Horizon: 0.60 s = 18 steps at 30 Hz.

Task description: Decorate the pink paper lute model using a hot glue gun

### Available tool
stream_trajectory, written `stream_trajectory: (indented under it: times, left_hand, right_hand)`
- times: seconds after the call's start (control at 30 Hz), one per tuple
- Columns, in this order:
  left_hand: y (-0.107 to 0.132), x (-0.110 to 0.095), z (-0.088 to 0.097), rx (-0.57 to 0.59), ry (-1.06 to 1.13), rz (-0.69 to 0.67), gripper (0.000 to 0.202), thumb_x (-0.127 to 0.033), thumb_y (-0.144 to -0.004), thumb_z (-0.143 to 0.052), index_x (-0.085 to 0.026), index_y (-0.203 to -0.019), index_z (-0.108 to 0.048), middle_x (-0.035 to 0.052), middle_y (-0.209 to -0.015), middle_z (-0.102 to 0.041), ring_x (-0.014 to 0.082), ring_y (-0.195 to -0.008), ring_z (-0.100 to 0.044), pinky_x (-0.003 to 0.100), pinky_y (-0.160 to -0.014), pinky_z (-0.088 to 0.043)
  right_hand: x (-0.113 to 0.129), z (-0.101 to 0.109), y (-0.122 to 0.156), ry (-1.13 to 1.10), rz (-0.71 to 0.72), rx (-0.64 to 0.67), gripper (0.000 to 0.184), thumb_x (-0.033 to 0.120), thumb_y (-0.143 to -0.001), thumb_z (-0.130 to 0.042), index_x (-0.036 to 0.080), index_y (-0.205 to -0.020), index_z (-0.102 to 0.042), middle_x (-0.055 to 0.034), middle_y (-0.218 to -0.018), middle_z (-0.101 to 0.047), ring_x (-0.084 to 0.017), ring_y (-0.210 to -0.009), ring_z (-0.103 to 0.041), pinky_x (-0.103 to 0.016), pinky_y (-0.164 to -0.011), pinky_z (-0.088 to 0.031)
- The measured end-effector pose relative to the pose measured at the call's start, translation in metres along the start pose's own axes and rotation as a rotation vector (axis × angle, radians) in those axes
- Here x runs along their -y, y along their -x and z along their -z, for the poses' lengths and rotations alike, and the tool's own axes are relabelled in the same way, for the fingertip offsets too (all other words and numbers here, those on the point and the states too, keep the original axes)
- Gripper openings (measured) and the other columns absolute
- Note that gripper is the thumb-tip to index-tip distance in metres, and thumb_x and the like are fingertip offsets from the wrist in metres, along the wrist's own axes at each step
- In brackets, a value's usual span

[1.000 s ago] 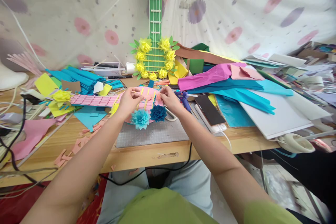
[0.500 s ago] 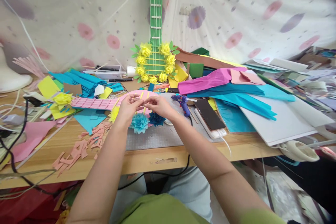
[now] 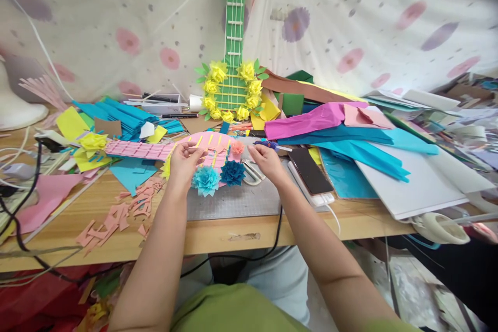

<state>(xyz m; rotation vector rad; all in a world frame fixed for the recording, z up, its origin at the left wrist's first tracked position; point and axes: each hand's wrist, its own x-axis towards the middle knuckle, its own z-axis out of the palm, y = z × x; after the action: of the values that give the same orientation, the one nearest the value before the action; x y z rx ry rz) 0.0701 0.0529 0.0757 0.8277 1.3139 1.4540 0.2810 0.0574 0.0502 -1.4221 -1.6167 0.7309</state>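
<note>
A pink paper guitar [image 3: 181, 140] lies on the grey cutting mat [image 3: 218, 210], its neck toward the left. Its body bears a light blue paper flower [image 3: 206, 181], a dark blue one [image 3: 232, 173] and a coral one [image 3: 237, 149]. Over the left part of the body is my left hand [image 3: 184, 166], thumb and fingers pinched; what they hold is too small to make out. My right hand [image 3: 267, 161] hovers right of the coral flower, fingertips pinched together, contents unclear. Behind it a purple glue gun [image 3: 268, 144] is mostly hidden. Scissors [image 3: 253, 174] lie between the hand and the dark blue flower.
A green paper guitar [image 3: 234, 26] with yellow flowers stands against the curtain. To the right are a phone [image 3: 310, 170] on a white block, blue crepe paper [image 3: 361, 153] and white sheets [image 3: 420, 192]. Coral paper scraps [image 3: 112, 224] and cables lie at left.
My hands, together over the guitar body before, have parted. The right has moved right, in front of the glue gun; the left has shifted slightly left. The coral flower and scissors now show.
</note>
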Motion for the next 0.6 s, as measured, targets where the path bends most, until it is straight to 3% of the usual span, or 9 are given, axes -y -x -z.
stream_trajectory:
  times: [0.17,0.33,0.53,0.6]
  left_hand:
    - [0.001,-0.003,0.004,-0.033,-0.005,-0.040,0.031,-0.020,-0.058,-0.068,-0.016,-0.084,-0.052,-0.0032,-0.066,-0.061,0.0111,-0.065,-0.065,0.022,-0.063,-0.047]
    - [0.000,-0.005,0.003,-0.040,0.009,-0.075,0.030,-0.019,-0.058,-0.067,-0.017,-0.083,-0.051,-0.0034,-0.067,-0.061,0.0103,-0.065,-0.065,0.022,-0.065,-0.047]
    - [0.002,-0.005,0.002,-0.074,0.001,-0.087,0.029,-0.018,-0.057,-0.067,-0.018,-0.082,-0.051,-0.0051,-0.063,-0.059,0.0108,-0.065,-0.065,0.023,-0.065,-0.047]
    - [0.003,-0.004,0.003,-0.078,0.003,-0.086,0.029,-0.018,-0.057,-0.067,-0.018,-0.081,-0.051,-0.0052,-0.063,-0.059,0.0107,-0.064,-0.065,0.023,-0.065,-0.047]
  right_hand:
    - [-0.025,0.016,0.019,-0.167,-0.135,0.089,0.034,0.052,-0.073,-0.054,0.021,-0.061,-0.043,0.0038,-0.053,-0.049,-0.010,-0.048,-0.042,-0.024,-0.050,-0.035]
    - [-0.041,0.024,0.025,-0.319,-0.232,0.074,0.025,0.039,-0.062,-0.066,0.021,-0.068,-0.050,0.0021,-0.059,-0.059,-0.012,-0.054,-0.054,-0.026,-0.056,-0.046]
    - [-0.052,0.023,0.022,-0.426,-0.304,0.049,0.007,0.022,-0.066,-0.059,0.019,-0.071,-0.057,0.0011,-0.063,-0.062,-0.013,-0.061,-0.060,-0.028,-0.066,-0.052]
    - [-0.054,0.023,0.022,-0.436,-0.340,0.042,0.008,0.018,-0.066,-0.057,0.019,-0.073,-0.059,0.0008,-0.065,-0.063,-0.012,-0.062,-0.061,-0.029,-0.068,-0.052]
